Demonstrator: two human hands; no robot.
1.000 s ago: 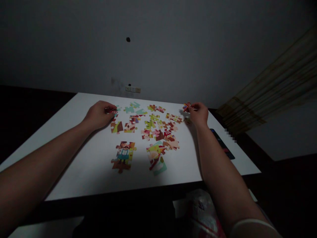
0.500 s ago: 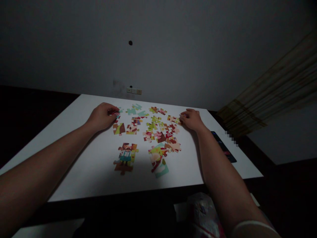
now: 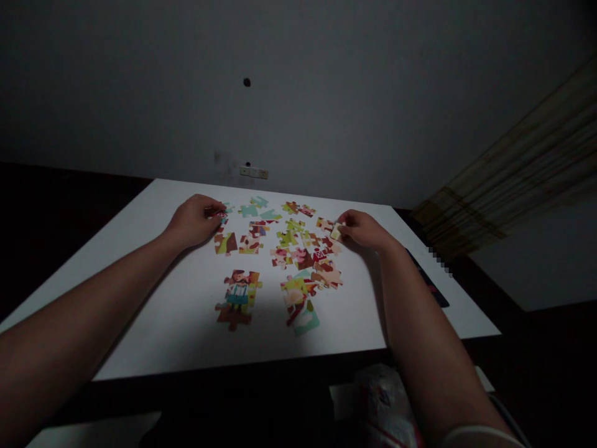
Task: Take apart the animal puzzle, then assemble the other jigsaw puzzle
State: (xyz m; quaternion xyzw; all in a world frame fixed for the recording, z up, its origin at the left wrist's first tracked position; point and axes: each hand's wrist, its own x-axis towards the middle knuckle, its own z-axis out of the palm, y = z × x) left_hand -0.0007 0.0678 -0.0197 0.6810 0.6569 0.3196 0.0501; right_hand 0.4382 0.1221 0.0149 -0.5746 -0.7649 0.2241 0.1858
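Observation:
At the left of the loose puzzle pieces, my left hand [image 3: 194, 219] is closed on a red and teal puzzle piece [image 3: 222, 216], partly hidden by the fingers. My right hand [image 3: 362, 228] pinches a pale yellow puzzle piece [image 3: 336, 233] at the right side of the spread. Two joined sections lie nearer to me: one with a figure in teal clothes [image 3: 238, 298], the other a green, red and teal section [image 3: 300, 303]. Between the hands, several pieces are scattered, among them a pink pig piece [image 3: 301, 256] and plain teal pieces [image 3: 254, 207].
The white table [image 3: 177, 336] stands near a grey wall with sockets [image 3: 254, 172]. A dark phone-like device [image 3: 431, 283] lies on the right, partly behind my forearm. A curtain [image 3: 508, 180] hangs at the right. Below the table edge is a clear plastic bag [image 3: 385, 398].
My right hand has turned and its fingers now hold up a pale yellow piece by the right-hand pieces. My left hand stays in almost the same place.

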